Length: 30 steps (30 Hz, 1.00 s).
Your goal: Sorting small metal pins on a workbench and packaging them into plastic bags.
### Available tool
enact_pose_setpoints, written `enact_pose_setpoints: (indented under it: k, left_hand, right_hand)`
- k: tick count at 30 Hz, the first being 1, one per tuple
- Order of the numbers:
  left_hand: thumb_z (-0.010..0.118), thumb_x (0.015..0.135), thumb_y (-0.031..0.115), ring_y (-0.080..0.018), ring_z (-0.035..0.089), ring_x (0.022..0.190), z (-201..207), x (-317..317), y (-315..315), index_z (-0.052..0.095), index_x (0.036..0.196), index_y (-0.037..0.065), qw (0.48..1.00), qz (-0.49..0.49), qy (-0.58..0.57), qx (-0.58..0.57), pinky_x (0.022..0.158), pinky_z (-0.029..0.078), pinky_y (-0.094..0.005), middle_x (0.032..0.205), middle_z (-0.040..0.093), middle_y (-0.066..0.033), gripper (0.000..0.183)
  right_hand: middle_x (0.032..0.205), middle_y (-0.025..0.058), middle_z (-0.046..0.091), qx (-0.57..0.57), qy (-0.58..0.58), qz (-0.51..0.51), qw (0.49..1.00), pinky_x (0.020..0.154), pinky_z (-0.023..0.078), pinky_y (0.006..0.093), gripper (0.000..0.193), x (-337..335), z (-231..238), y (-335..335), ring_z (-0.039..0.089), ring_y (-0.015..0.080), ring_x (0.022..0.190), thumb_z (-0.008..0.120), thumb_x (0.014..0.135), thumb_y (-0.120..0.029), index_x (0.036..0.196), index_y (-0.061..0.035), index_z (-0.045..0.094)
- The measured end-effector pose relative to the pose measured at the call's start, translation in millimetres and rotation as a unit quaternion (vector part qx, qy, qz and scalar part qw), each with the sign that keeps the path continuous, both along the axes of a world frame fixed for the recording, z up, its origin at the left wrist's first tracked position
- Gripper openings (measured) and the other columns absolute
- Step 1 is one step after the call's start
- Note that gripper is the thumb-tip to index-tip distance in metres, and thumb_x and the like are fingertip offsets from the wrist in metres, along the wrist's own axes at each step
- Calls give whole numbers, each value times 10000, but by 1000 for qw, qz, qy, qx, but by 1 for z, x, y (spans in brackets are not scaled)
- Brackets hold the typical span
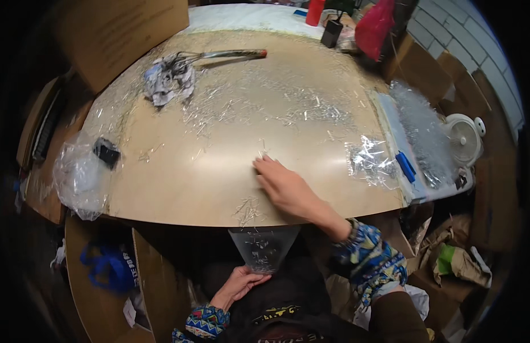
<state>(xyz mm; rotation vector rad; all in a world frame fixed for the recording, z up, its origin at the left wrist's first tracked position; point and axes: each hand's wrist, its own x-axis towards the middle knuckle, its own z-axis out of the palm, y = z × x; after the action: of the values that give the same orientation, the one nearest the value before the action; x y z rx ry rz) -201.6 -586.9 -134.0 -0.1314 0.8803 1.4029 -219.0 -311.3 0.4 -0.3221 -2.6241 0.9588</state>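
Note:
My left hand (241, 284) is below the table's near edge, its fingers closed on the lower end of a clear plastic bag (269, 244). The bag's wide mouth meets the edge, and small thin shiny strips show inside it. My right hand (288, 191) lies over the tabletop (179, 191), fingers stretched out and close together, holding nothing I can see. At its fingertips are a few loose strips (262, 151). Between the right wrist and the bag's mouth sits a small heap of strips (249, 211). Many more strips (225, 108) are scattered across the far half of the table.
A wire-ended tool with a long handle (233, 54) rests on a crumpled cloth (169, 83). Another clear bag (370, 162) lies at right, beside a blue clip (406, 166), a large bag full of strips (422, 134) and a white fan (464, 138). Cardboard boxes (124, 40) flank the table.

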Motion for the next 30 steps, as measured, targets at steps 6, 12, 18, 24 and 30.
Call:
enact_pose_setpoints:
  k: [6,12,18,24,30]
  left_hand:
    - [524,860,-137,-299,637,1049,-19,-1,-2,618,1057,-144,999,-23,20,-27,964,527,-358,1130,627,-240,218]
    - [549,855,-128,-264,651,1020,-36,-2,-8,649,1005,-120,993,-62,84,-48,913,548,-348,1089,655,-193,180]
    - [581,859,-94,-228,666,975,-57,1,-15,669,976,-77,993,-70,96,-24,874,563,-336,1042,674,-146,148]
    - [567,858,-107,-205,647,1019,-20,-4,-9,657,1024,-60,997,-69,24,12,935,529,-312,1078,662,-157,194]
    - [586,848,-99,-209,614,1087,-12,-2,-11,543,1216,-31,992,-53,-31,114,975,504,-344,1172,624,-126,377]
  right_hand:
    - [1339,267,480,61,57,-61,995,1099,298,475,389,17,-15,6,402,413,1302,548,940,-281,1262,-63,565]
    - [1351,222,470,137,34,48,989,1084,326,481,402,9,-8,-69,409,378,1302,562,917,-219,1288,-67,528]
    - [1261,166,551,-43,-8,75,996,974,422,404,467,78,25,-85,502,331,1199,576,731,81,1181,-43,593]
    - [1029,103,580,51,-8,92,994,787,433,356,341,86,-6,-87,537,275,952,593,701,-1,1039,-34,613]
    - [930,62,585,88,-177,244,949,744,406,352,311,112,-21,-97,532,228,892,649,688,-111,993,-60,628]
